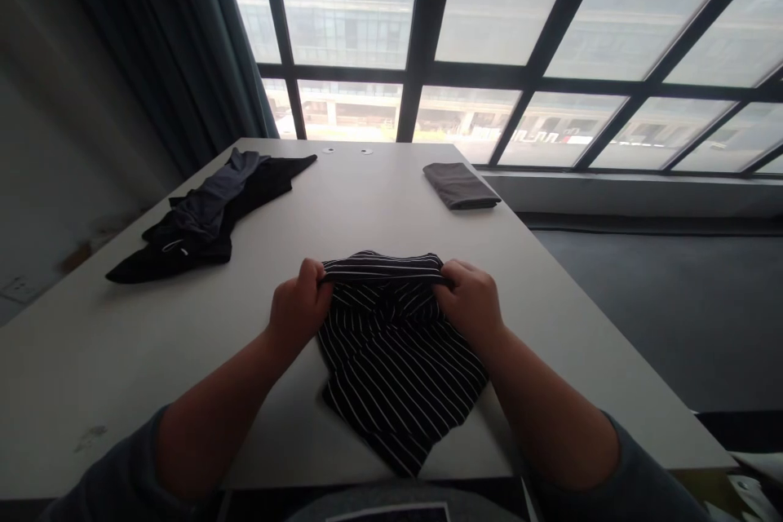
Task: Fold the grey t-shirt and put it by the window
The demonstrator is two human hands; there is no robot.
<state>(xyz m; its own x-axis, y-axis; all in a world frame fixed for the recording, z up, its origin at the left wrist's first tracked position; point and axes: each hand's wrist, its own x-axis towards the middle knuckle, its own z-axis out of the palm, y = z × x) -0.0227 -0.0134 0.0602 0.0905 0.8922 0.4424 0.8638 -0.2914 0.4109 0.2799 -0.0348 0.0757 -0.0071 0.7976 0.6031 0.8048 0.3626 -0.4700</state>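
A black garment with thin white stripes [404,375] lies on the white table in front of me, its far edge folded over or bunched into a band. My left hand [299,302] is closed on the left end of that band, thumb on top. At the band's right end, my right hand [471,298] pinches the cloth in the same way. Between both hands the band is stretched fairly straight, with creased fabric just below it. The near part of the garment spreads loosely toward the table's front edge and ends in a point. Which kind of garment it is, I cannot tell.
On the white table [342,204], a pile of black and dark grey clothes [208,212] lies at the far left. A folded grey cloth [460,185] sits near the right edge. Behind the table are large windows and a dark curtain [165,41]. Grey floor shows at right.
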